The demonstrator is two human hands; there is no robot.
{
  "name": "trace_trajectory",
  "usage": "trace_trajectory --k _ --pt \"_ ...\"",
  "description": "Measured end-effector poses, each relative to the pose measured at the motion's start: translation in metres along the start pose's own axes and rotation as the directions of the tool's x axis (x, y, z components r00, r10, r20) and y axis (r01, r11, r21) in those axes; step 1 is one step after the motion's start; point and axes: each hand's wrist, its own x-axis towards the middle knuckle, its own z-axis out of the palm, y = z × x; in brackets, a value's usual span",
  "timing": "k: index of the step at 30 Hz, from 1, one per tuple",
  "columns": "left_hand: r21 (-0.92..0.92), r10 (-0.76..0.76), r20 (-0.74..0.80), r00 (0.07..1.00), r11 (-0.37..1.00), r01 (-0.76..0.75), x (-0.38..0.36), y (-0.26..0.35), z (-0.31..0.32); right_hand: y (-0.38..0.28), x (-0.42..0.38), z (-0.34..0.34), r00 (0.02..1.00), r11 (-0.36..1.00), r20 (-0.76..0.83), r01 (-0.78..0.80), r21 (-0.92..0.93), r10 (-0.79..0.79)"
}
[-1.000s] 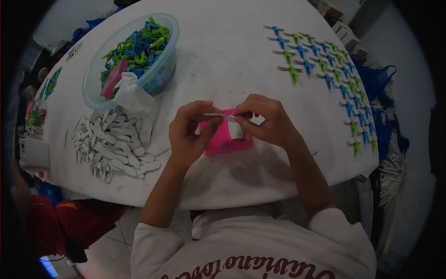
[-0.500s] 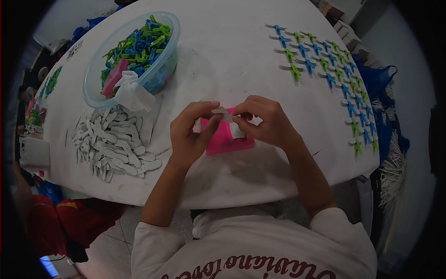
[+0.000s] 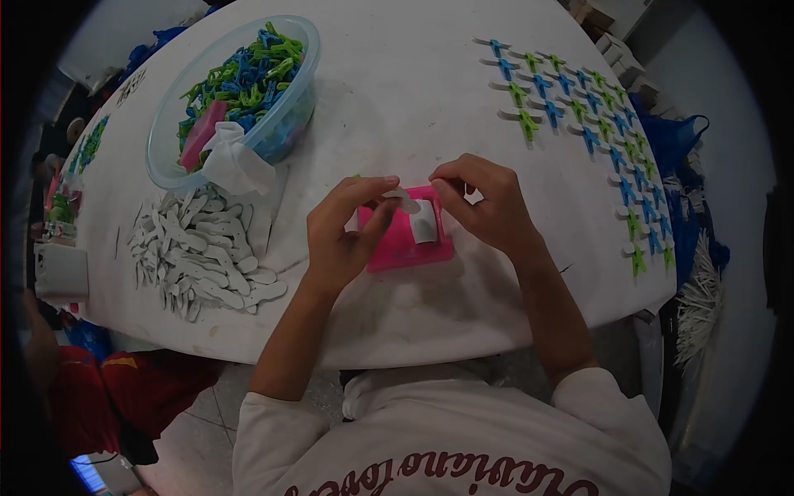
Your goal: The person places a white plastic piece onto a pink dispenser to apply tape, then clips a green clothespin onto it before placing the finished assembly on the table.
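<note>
My left hand point(image 3: 347, 227) pinches a small whitish flat piece with a rounded end point(image 3: 407, 203) between thumb and fingertips. A speck of green shows just behind that hand's knuckles. My right hand point(image 3: 488, 198) is to the right, apart from the piece, its thumb and forefinger pressed together; whatever lies between them is too small to make out. Below and between both hands sits a pink plastic holder point(image 3: 397, 257) with a white block or roll point(image 3: 423, 221) in it. Left of my left hand lies a heap of flat whitish pieces with rounded ends point(image 3: 207, 256).
A clear bluish basin point(image 3: 308, 91) holds green and blue clips point(image 3: 248, 78), a pink object point(image 3: 203, 135) and a white cloth or paper point(image 3: 236, 161). Rows of green and blue clips with white pieces point(image 3: 579, 112) lie at right. Someone in red shorts point(image 3: 149, 397) is at lower left.
My right hand has drawn away from the left, up and to the right, uncovering more of the white block in the pink holder. My left hand keeps the whitish piece, nearly still.
</note>
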Motion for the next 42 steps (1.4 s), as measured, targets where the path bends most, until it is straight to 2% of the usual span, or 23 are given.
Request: trace_trajectory --k 6,11,42 --pt "0.046 0.031 -0.002 1.0 0.998 -0.031 0.0017 0.0008 0.0029 0.0041 -0.002 0.0003 1.0 1.0 -0.008 -0.002 0.009 0.002" --pt "0.053 0.07 -0.066 0.995 0.996 -0.066 0.0044 0.0001 0.0039 0.0043 -0.0025 0.0017 1.0 1.0 0.011 0.001 -0.002 -0.001" --pt "0.074 0.058 -0.051 0.997 0.996 -0.054 0.0046 -0.0004 0.0032 0.0045 -0.0019 0.0036 0.999 0.993 0.013 0.03 -0.111 -0.029"
